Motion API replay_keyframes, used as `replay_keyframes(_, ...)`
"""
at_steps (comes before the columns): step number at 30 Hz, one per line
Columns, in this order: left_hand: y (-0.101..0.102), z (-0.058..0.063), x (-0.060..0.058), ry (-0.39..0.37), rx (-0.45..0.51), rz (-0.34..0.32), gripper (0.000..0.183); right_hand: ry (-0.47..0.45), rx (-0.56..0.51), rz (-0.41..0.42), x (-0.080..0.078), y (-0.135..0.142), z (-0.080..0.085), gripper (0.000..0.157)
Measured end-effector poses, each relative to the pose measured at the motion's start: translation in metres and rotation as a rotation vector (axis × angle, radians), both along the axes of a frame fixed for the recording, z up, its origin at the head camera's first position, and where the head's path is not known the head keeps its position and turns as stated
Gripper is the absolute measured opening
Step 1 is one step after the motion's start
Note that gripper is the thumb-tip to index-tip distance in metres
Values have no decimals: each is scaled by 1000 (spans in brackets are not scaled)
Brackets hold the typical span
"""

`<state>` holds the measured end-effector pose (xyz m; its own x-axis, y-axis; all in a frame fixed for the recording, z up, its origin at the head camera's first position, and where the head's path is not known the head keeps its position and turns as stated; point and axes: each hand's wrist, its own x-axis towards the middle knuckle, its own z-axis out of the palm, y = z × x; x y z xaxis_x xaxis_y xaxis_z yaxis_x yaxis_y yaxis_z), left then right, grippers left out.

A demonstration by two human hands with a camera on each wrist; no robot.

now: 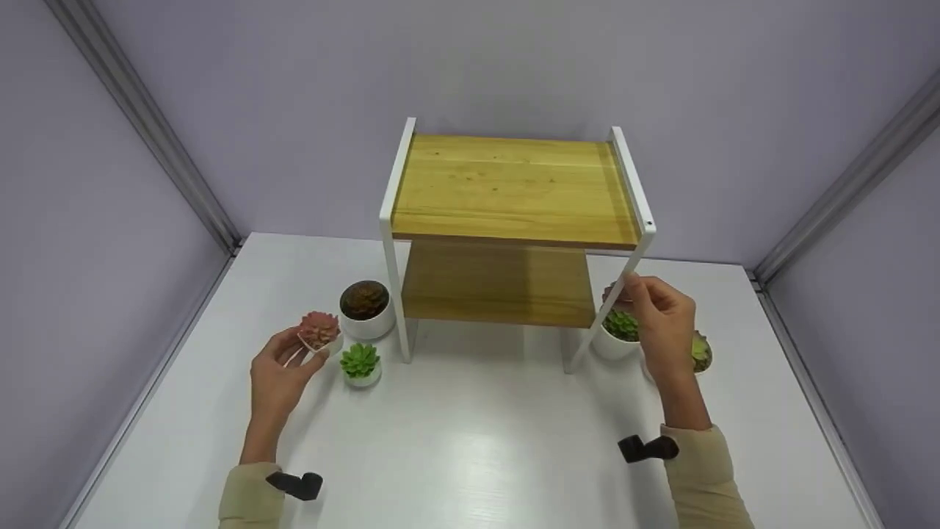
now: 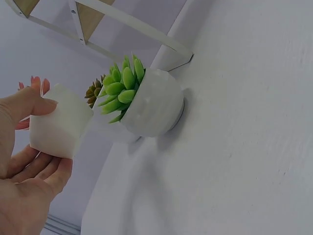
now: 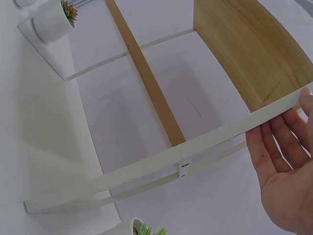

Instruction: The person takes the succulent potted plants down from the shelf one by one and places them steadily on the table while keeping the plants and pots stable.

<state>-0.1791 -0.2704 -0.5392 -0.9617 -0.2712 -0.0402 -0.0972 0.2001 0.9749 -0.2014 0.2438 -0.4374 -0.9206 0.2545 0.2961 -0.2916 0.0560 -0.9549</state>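
Observation:
My left hand [image 1: 277, 378] holds a small white pot with a pink succulent [image 1: 319, 329] between thumb and fingers. In the left wrist view the pot [image 2: 61, 120] is tilted, thumb near its rim and fingertips at its base. Close by on the table are a small potted green succulent [image 1: 360, 361] and a larger white pot with a brownish succulent [image 1: 366, 301]. My right hand [image 1: 667, 323] grips the right front leg [image 3: 210, 142] of a two-tier wooden shelf [image 1: 514, 187], thumb on one side, fingers on the other.
Right of the shelf stand a green succulent in a white pot [image 1: 617, 342] and a yellow-green one [image 1: 701, 353], partly hidden by my right arm. A reddish plant shows behind the leg. The white table [image 1: 477, 433] is bounded by pale walls with metal edge profiles [image 1: 808, 198].

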Motion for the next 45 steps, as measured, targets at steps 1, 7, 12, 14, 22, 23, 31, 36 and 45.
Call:
replay_keyframes(1, -2, -2, -1, -7, 2, -8, 67, 5, 0, 4, 0, 0, 0, 37)
replay_keyframes(7, -9, -9, -4, -32, -21, -44, 67, 8, 9, 0, -1, -1, 0, 38)
replay_keyframes(12, -13, -15, -5, -51, -36, -75, 64, 4, 10, -7, 0, -1, -1, 38)
replay_keyframes(14, -14, -17, -7, -65, -35, -85, 64, 5, 8, -6, 1, -1, -1, 37)
replay_keyframes(22, -17, -24, -14, -125, -38, -102, 69, -4, 11, -10, 2, 2, 0, 37)
replay_keyframes(23, -18, -24, -14, -133, -31, -104, 70, -7, 12, -10, 2, 2, 0, 37)
replay_keyframes(31, -17, -33, -13, -151, 19, -109, 70, 16, 3, -4, 3, 3, -2, 34)
replay_keyframes(36, -15, -36, -14, -161, 35, -110, 71, 19, 17, -3, 3, 4, -1, 35)
replay_keyframes(45, -11, -40, -18, -177, 67, -111, 73, 5, 18, -1, 4, 4, -1, 36)
